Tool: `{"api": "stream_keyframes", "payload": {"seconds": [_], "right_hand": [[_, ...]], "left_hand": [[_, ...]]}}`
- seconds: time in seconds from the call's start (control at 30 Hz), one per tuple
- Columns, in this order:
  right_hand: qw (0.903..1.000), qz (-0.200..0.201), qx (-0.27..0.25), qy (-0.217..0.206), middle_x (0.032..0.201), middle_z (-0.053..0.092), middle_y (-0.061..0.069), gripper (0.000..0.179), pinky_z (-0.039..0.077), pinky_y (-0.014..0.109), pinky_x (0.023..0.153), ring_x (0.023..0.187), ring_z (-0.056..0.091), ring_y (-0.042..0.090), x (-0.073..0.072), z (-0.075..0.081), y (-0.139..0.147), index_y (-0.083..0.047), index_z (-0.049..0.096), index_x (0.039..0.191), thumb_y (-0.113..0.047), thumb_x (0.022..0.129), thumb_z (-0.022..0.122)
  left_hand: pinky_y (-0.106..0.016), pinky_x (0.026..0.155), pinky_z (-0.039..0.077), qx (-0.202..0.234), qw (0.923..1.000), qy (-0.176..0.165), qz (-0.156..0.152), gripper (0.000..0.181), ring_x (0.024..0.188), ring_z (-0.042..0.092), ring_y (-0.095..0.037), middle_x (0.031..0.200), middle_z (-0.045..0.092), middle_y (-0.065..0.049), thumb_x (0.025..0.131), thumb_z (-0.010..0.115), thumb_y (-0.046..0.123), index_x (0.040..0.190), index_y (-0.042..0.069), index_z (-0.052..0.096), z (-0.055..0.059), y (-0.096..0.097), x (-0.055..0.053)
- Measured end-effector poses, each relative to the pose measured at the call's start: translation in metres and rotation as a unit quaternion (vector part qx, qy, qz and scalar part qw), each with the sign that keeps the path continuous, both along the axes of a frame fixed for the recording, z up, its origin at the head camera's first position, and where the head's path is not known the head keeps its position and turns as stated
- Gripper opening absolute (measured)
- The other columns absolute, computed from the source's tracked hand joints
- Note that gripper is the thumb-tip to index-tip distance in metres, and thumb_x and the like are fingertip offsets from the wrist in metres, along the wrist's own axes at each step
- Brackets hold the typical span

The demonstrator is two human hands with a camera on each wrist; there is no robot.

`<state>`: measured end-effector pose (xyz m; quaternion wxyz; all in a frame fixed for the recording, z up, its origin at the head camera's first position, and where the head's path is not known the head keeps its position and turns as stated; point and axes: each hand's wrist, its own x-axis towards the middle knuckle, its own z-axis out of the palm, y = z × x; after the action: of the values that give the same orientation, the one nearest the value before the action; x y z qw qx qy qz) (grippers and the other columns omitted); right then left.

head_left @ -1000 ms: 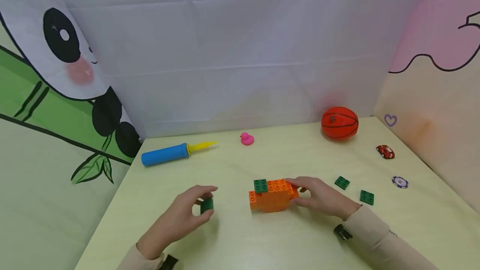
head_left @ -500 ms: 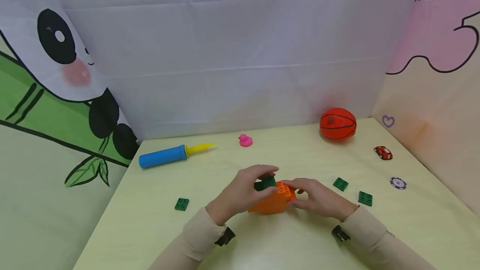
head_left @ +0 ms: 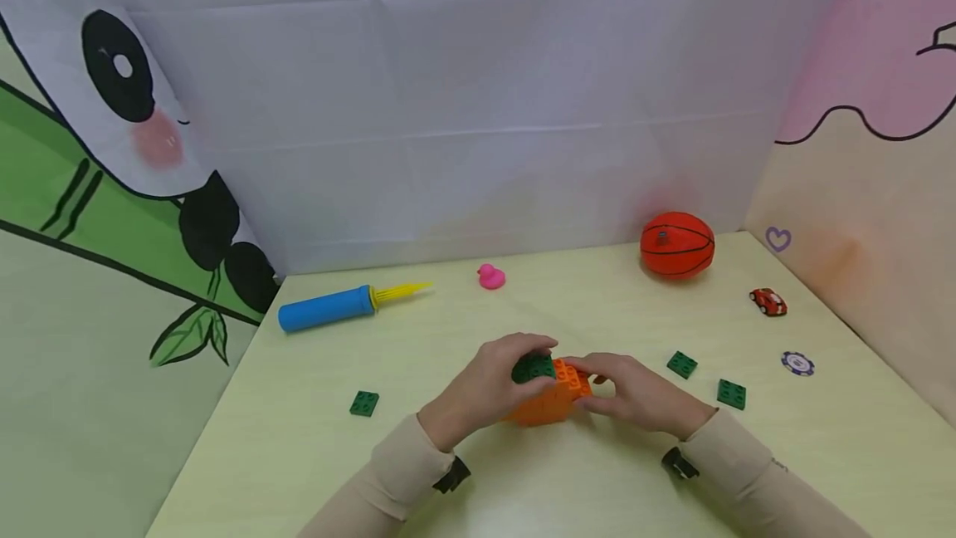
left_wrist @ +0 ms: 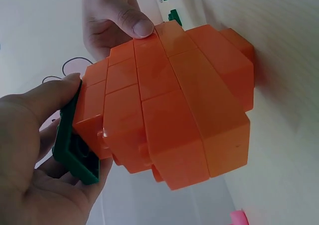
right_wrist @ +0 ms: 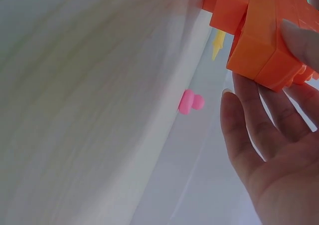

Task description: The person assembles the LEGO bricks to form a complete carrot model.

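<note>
A stepped build of orange toy bricks (head_left: 543, 409) stands near the middle of the table. My left hand (head_left: 485, 384) comes in from its left and pinches a green toy brick (head_left: 534, 366) at the top of the build. In the left wrist view this green brick (left_wrist: 75, 140) lies along the top orange layer and overhangs it, its hollow underside partly showing. My right hand (head_left: 635, 388) grips the right end of the orange build, thumb on the near side and fingers on the far side. In the right wrist view the thumb presses an orange side face (right_wrist: 264, 40).
One loose green brick (head_left: 364, 403) lies left of the hands; two more green bricks (head_left: 681, 364) lie to the right. Behind are a blue pump (head_left: 327, 309), a pink duck (head_left: 491, 276) and a red ball (head_left: 676, 245). A toy car (head_left: 768, 302) and a chip (head_left: 797, 364) are far right.
My left hand has carried a green brick rightward onto the top of the orange build, uncovering another green brick on the table at left. My right hand has kept its grip.
</note>
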<state>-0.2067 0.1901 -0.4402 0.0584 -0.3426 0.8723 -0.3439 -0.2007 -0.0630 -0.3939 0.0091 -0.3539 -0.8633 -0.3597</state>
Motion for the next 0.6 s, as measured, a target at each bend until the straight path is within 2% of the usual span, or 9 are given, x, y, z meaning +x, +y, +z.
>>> {"api": "stream_keyframes", "payload": {"seconds": [0.3, 0.6], "right_hand": [[0.9999, -0.008, 0.0, -0.013, 0.128, 0.064, -0.006, 0.057, 0.055, 0.038, 0.092, 0.11, 0.06, 0.014, -0.001, 0.003, 0.001, -0.016, 0.053, 0.145, -0.023, 0.092, 0.073], [0.9994, -0.012, -0.003, -0.034, 0.129, 0.063, -0.009, 0.059, 0.054, 0.034, 0.093, 0.111, 0.059, 0.011, -0.002, 0.0, 0.001, -0.017, 0.051, 0.147, -0.025, 0.092, 0.073]], "left_hand": [[-0.025, 0.091, 0.054, 0.016, 0.9996, -0.017, 0.014, 0.043, 0.1, 0.066, -0.011, 0.113, 0.071, -0.001, 0.09, 0.075, 0.025, 0.128, 0.013, 0.061, -0.001, 0.001, -0.001], [-0.03, 0.094, 0.054, 0.054, 0.998, -0.022, 0.023, 0.048, 0.106, 0.065, -0.014, 0.12, 0.07, 0.003, 0.09, 0.075, 0.029, 0.133, 0.015, 0.057, -0.011, -0.006, 0.0]]}}
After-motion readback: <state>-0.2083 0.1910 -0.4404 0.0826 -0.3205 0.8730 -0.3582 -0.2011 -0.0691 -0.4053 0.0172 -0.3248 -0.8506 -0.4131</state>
